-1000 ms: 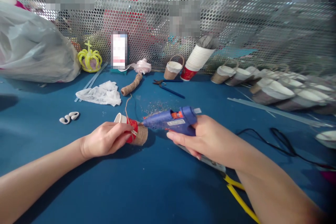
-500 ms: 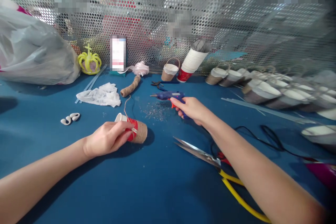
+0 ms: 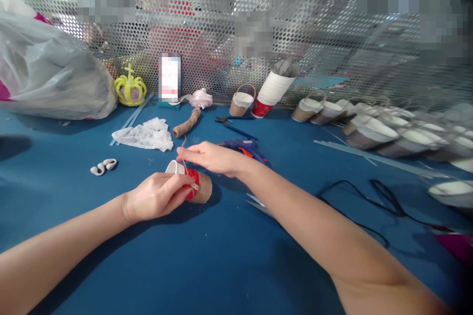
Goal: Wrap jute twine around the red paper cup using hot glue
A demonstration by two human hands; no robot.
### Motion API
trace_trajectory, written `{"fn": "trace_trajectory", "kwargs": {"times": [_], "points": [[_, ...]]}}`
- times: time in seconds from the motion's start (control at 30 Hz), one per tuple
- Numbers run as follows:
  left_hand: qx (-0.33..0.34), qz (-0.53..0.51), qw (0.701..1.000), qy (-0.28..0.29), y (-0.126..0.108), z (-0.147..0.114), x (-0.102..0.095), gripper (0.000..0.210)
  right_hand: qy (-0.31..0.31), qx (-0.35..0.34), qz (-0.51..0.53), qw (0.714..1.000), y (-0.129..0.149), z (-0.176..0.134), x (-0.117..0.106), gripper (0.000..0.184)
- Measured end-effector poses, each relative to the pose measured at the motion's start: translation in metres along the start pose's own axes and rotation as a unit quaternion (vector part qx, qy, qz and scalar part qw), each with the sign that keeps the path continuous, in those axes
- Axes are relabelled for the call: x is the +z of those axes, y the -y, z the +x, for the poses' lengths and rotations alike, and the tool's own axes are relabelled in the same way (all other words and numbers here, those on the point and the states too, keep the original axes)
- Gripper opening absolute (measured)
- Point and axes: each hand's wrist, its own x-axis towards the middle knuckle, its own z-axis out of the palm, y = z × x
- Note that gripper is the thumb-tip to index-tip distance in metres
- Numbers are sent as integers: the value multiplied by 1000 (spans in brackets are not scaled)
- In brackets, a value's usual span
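Twine roll (image 3: 187,123) behind cup (image 3: 204,188) — glue gun (image 3: 239,144) right of both.

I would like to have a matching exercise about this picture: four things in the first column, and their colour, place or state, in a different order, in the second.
Things:
1. partly wrapped cup
2. glue gun
3. crown-shaped piece
4. stack of cups

Descriptions:
A. yellow, beside the plastic bag
B. white and red, tilted
C. held on its side by the left hand
D. blue, partly hidden behind the right hand

Right pairs: 1-C, 2-D, 3-A, 4-B
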Motion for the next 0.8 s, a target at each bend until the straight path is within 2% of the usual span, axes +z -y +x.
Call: {"fn": "trace_trajectory", "kwargs": {"times": [0.1, 0.2, 0.33, 0.43, 0.57, 0.67, 0.8], "points": [[-18, -22, 1000, 3, 0, -1, 0, 12, -11, -7, 89, 996, 6, 5, 11, 15], [-105, -81, 991, 9, -1, -3, 0, 16, -55, -13, 115, 992, 2, -1, 3, 18], [-280, -166, 945, 9, -2, -3, 2, 17, -97, -14, 157, 983, -7, -11, -13, 25], [-346, -246, 905, -7, -4, -1, 5, 19, -122, -9, 160, 979, -11, -13, -15, 25], [-358, -308, 881, -19, -6, -1, 6, 19, -131, -1, 142, 981, -11, -12, -13, 22], [-341, -310, 887, -22, -8, -4, 5, 19, -129, 3, 139, 982, -12, -13, -12, 21], [-317, -270, 909, -27, -11, -7, 3, 19, -123, 8, 134, 983, -13, -14, -10, 19]]}}
